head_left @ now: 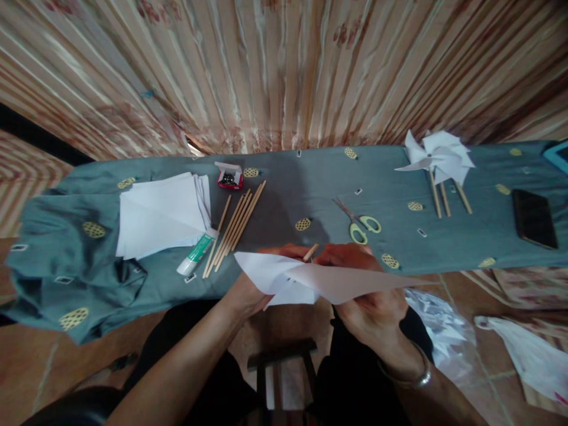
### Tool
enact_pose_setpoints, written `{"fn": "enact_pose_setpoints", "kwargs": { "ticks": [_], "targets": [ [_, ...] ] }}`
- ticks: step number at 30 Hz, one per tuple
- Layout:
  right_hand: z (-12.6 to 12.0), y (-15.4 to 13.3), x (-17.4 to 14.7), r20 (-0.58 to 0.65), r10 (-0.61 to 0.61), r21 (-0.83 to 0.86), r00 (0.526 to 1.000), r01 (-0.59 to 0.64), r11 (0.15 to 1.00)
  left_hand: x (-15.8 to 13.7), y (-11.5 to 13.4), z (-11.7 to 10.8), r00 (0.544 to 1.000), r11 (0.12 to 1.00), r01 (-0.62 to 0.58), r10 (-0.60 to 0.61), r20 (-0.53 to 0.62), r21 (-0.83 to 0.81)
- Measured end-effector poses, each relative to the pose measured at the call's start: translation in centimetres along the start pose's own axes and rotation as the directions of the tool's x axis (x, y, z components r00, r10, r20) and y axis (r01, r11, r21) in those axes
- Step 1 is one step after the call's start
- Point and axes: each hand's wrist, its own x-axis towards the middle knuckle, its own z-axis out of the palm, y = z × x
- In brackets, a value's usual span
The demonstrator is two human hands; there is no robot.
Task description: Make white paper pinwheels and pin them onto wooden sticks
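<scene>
A white paper pinwheel [306,281] is held up between both hands at the table's near edge, its blades spread. Behind it a wooden stick [311,252] shows only its tip and a bit of its lower end. My left hand [252,291] is closed around the pinwheel's left side, with most fingers hidden by the paper. On the other side my right hand [375,305] grips the pinwheel near the stick's tip; a long blade covers part of it. Scissors [357,225] with green handles lie open just beyond my right hand.
Left on the cloth-covered table [284,201] are a paper stack [160,216], a glue stick [197,253], several wooden sticks [239,225] and a small open box [229,177]. Finished pinwheels [439,157] and a phone [535,219] lie right. A plastic bag [444,337] with white paper pieces is below.
</scene>
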Motion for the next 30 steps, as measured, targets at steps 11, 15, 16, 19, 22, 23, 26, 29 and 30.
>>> {"fn": "enact_pose_setpoints", "kwargs": {
  "ticks": [11, 15, 16, 19, 22, 23, 26, 29, 30],
  "targets": [
    [-0.2, 0.2, 0.4, -0.001, -0.010, 0.045, 1.000, 0.010, 0.999, 0.0, -0.3, 0.1, 0.999, 0.997, -0.004, 0.008, 0.052, -0.074],
    [-0.2, 0.1, 0.2, -0.001, 0.014, 0.056, 1.000, -0.014, 0.998, 0.0, -0.2, 0.2, 0.999, 0.999, -0.011, 0.013, 0.044, -0.044],
    [-0.2, 0.1, 0.1, -0.004, 0.042, 0.060, 0.999, -0.042, 0.997, -0.1, -0.1, 0.2, 0.999, 1.000, -0.016, 0.016, 0.032, -0.019],
    [0.0, 0.1, -0.3, -0.001, 0.225, 0.137, 0.974, -0.223, 0.965, -0.2, 0.3, 0.2, 0.999, 0.996, -0.023, 0.026, -0.031, 0.086],
    [0.7, 0.5, -0.3, 0.087, 0.453, 0.366, 0.887, -0.452, 0.814, -0.3, 0.8, 0.3, 0.990, 0.974, 0.033, -0.001, -0.141, 0.225],
    [1.0, 0.7, -0.2, 0.127, 0.506, 0.441, 0.853, -0.506, 0.742, -0.3, 0.8, 0.2, 0.984, 0.963, 0.057, -0.009, -0.177, 0.265],
    [2.1, 1.5, 0.3, 0.207, 0.589, 0.579, 0.781, -0.583, 0.569, 0.0, 0.6, -0.3, 0.974, 0.940, 0.057, 0.022, -0.225, 0.337],
    [3.2, 2.5, 0.6, 0.255, 0.623, 0.636, 0.739, -0.614, 0.468, 0.4, -0.1, -1.1, 0.975, 0.930, 0.002, 0.080, -0.208, 0.367],
    [3.6, 2.8, 0.6, 0.270, 0.635, 0.642, 0.724, -0.627, 0.441, 0.6, -0.3, -1.4, 0.974, 0.928, -0.008, 0.091, -0.206, 0.374]
  ]
}}
